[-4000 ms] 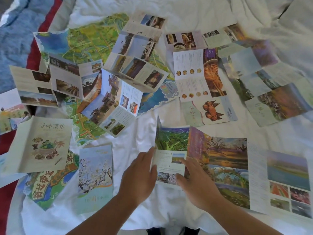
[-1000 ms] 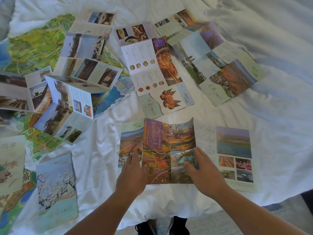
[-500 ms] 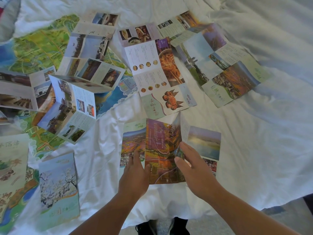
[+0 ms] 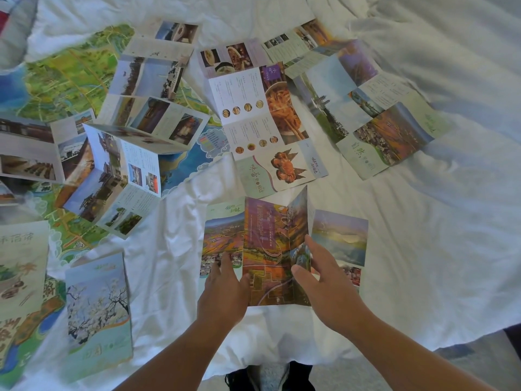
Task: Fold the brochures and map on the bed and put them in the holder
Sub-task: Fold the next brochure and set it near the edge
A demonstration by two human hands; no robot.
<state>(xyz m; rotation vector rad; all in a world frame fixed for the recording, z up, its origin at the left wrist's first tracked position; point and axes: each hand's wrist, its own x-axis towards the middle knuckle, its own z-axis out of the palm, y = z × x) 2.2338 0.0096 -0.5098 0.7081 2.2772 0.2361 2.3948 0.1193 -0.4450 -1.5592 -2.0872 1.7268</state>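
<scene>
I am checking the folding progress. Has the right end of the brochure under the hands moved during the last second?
Yes. The brochure has folded: its right end swung left, closer to the crab leaflet above it.

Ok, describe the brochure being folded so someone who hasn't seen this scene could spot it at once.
On the white bed, look at the near edge, right in front of the person. The brochure lies between the left hand, pressing one panel flat, and the right hand, pinching a raised fold. It alone has hands on it, and its middle panel is purple and orange.
</scene>
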